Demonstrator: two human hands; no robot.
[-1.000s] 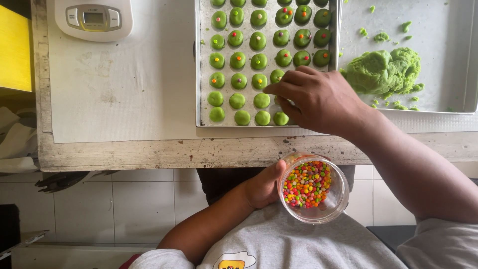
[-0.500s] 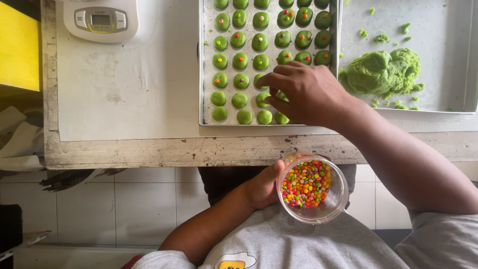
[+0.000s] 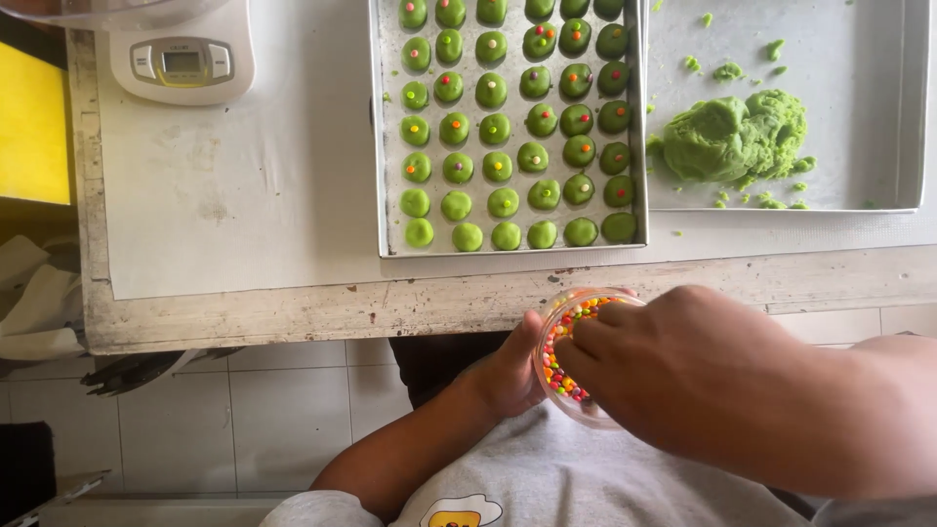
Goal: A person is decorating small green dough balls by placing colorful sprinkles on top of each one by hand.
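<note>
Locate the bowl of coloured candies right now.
In the head view the clear bowl of coloured candies sits low, right of centre, below the table edge, held by the left hand, with the right hand reaching into it.

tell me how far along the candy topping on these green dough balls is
Most green dough balls on the metal tray already carry a candy. The right hand is dipping into the clear bowl of coloured candies, which the left hand holds. The front two rows look mostly bare, and a lump of green dough is unshaped.
</note>
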